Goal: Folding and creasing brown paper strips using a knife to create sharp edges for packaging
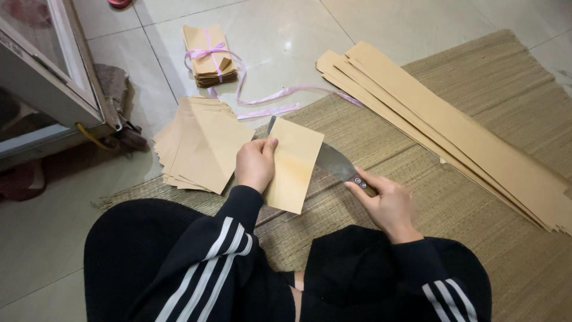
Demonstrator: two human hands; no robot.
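I'm looking down at a tiled floor [286,36], pale and glossy, w/ a woven mat [476,197] spread over the right and lower part. Top left there's a glass door frame [65,65] at the floor's edge.

My left hand [255,164] has its fingers closed on the left edge of a tan sheet [295,164], thumb on top. The sheet is held just above the mat at centre, long axis running from near my lap up and slightly right, its top edge pointing away from me.

My right hand [387,206] grips the handle of a knife [336,164]; fingers wrapped tight round it. The blade runs up-left from the handle and passes behind the sheet, its tip showing above the sheet's top-left corner.

Left of the sheet, a fanned stack [196,143] of cut sheets lies partly on mat, partly on tile. Farther off, a bundle [208,56] tied w/ pink ribbon [280,95]. Long paper strips [453,131] lie diagonally on the mat at right.
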